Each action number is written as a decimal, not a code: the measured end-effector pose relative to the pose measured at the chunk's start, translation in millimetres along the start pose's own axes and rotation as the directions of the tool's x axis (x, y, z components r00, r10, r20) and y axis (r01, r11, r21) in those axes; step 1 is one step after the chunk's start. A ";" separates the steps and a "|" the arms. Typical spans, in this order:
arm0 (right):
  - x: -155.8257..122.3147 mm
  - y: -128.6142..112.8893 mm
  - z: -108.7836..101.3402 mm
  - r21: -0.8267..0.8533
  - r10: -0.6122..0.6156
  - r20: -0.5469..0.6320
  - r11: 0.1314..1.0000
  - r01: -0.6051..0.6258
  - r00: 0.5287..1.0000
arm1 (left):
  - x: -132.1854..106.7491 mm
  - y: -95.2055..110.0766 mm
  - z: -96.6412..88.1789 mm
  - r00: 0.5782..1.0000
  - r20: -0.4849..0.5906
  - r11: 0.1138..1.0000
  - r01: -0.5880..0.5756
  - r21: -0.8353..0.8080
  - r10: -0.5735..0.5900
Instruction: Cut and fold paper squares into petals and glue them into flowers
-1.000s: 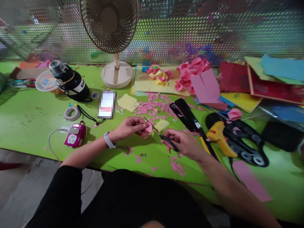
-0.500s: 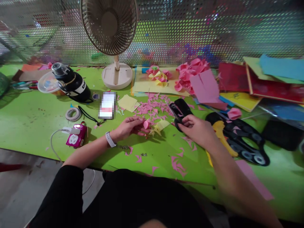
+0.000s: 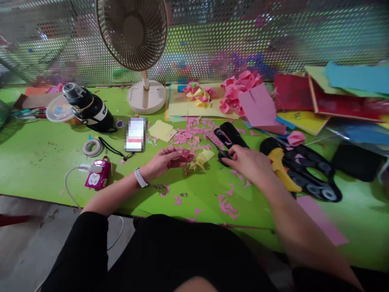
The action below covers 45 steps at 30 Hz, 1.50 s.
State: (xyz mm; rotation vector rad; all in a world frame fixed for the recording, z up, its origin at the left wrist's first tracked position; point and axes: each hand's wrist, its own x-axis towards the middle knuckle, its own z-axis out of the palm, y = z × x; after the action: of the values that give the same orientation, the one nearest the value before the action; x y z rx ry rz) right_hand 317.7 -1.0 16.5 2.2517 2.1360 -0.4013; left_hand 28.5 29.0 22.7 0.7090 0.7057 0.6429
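My left hand, with a pale band on its wrist, pinches a small pink paper piece between thumb and fingers. My right hand is wrapped round the dark handles of a pair of scissors, whose blades point up and left toward pink scraps. Between the two hands lie cut yellow paper pieces, close to my left fingertips. A black stapler rests just beyond the scissors. Pink paper scraps are strewn over the green table.
A fan stands at the back, left of paper flowers and a pink heap. Leftward are a phone, tape roll, pink plug adapter and black bottle. Coloured sheets and a black-and-yellow tool lie right.
The pink paper piece in my left hand has turned, so its rounded face shows less. My right hand has shifted slightly left with the scissors. The whole view has moved a little.
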 end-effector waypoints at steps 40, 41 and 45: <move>-63.4 -35.1 -8.1 0.107 -0.450 0.259 0.893 0.438 0.855 | -3.4 -5.4 10.0 1.000 -0.022 0.975 -0.007 0.221 0.012; -62.8 -33.8 -5.3 0.117 -0.474 0.280 0.880 0.461 0.835 | -3.3 -5.4 10.0 1.000 -0.019 0.973 -0.006 0.229 0.011; -61.1 -30.2 -3.9 0.219 -0.587 0.194 0.807 0.549 0.786 | -3.9 -6.4 11.6 0.999 -0.034 0.965 -0.001 0.261 0.011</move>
State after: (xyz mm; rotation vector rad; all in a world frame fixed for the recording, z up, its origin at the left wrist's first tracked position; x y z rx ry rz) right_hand 286.5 -58.2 37.1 1.4337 2.6696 -0.8341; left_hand 36.6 18.3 25.7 0.9447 0.8305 0.5743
